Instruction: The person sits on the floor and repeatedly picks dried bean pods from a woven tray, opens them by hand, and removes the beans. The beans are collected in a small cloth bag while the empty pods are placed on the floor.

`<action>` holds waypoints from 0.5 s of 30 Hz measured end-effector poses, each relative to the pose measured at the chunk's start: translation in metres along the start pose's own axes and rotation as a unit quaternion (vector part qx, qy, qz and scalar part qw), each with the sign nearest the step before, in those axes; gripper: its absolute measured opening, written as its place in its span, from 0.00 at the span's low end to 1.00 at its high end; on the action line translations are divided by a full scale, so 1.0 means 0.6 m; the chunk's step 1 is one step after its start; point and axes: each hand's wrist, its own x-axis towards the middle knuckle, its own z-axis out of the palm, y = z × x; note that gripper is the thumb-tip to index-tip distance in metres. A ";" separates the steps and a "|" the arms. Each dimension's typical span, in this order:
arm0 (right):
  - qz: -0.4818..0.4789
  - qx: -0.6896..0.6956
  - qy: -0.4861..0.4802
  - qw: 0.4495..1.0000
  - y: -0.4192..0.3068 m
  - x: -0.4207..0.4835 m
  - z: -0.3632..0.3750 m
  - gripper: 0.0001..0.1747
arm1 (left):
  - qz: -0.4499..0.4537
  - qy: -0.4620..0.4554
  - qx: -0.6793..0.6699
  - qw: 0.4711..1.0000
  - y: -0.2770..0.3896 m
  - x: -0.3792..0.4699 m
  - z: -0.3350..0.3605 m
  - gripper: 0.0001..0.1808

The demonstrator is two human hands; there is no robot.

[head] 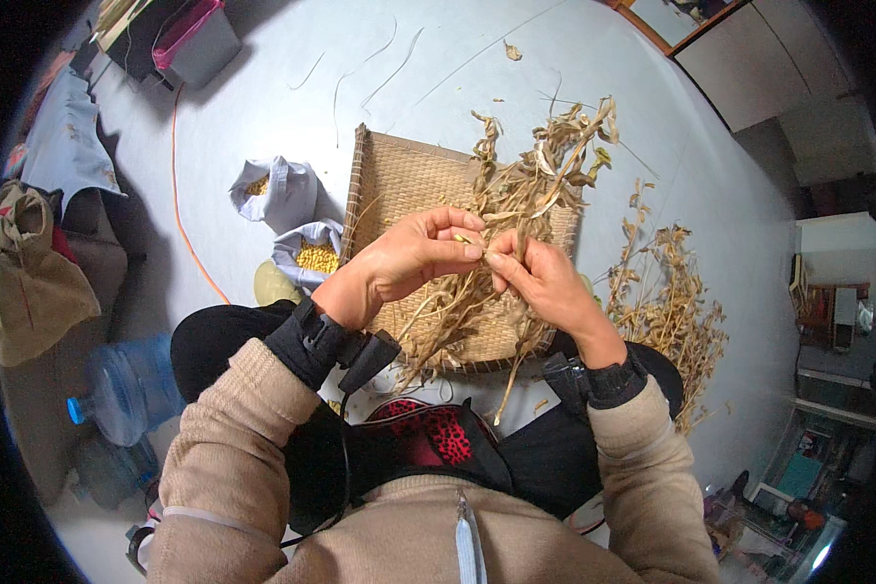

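Note:
My left hand [416,248] and my right hand [547,281] meet fingertip to fingertip above a woven bamboo tray [416,171]. A small yellow-green bean or pod piece [463,239] shows between the left thumb and fingers. At the joined fingertips both hands pinch what looks like a dry bean pod [485,254], mostly covered. Dried bean stalks [445,321] with curled leaves and pods lie across the tray, under and beyond my hands. A few loose beans [444,198] rest on the weave.
Left of the tray stand two cloth bags, one upper [292,191] and one lower [281,248], holding yellow beans [316,257]. More dried stalks [671,292] lie right. An orange cord [179,190], a blue water jug [128,383] and a grey bin [208,55] are farther left.

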 end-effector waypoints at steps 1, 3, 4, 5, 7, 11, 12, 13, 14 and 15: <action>-0.003 -0.010 0.000 1.000 -0.001 -0.001 0.000 0.11 | -0.007 -0.014 0.006 1.000 0.000 0.000 -0.001 0.15; -0.016 -0.025 -0.004 1.000 -0.003 -0.005 0.001 0.11 | -0.024 -0.037 0.017 0.999 0.002 0.001 -0.005 0.14; -0.008 -0.027 -0.003 1.000 -0.003 -0.006 0.002 0.12 | -0.025 -0.044 0.021 0.999 0.002 0.001 -0.007 0.14; -0.010 -0.024 -0.006 1.000 -0.003 -0.007 0.003 0.12 | -0.028 -0.045 0.024 0.998 0.001 0.001 -0.008 0.14; -0.013 -0.028 -0.012 0.999 -0.003 -0.007 0.004 0.13 | -0.034 -0.048 0.024 0.998 0.000 0.001 -0.010 0.14; -0.021 -0.053 -0.005 0.998 -0.005 -0.008 0.003 0.14 | -0.040 -0.051 -0.002 0.998 -0.006 0.004 -0.011 0.15; -0.019 -0.057 -0.001 0.998 -0.006 -0.009 0.003 0.14 | -0.040 -0.051 -0.012 0.998 -0.008 0.004 -0.010 0.15; -0.023 -0.063 0.005 0.998 -0.006 -0.010 0.003 0.13 | -0.043 -0.051 -0.012 0.998 -0.009 0.004 -0.010 0.15; -0.022 -0.067 0.008 0.998 -0.007 -0.010 0.002 0.13 | -0.046 -0.052 -0.012 0.998 -0.010 0.004 -0.010 0.15; -0.033 -0.066 0.010 0.997 -0.007 -0.010 0.002 0.13 | -0.049 -0.053 -0.012 0.997 -0.011 0.004 -0.010 0.15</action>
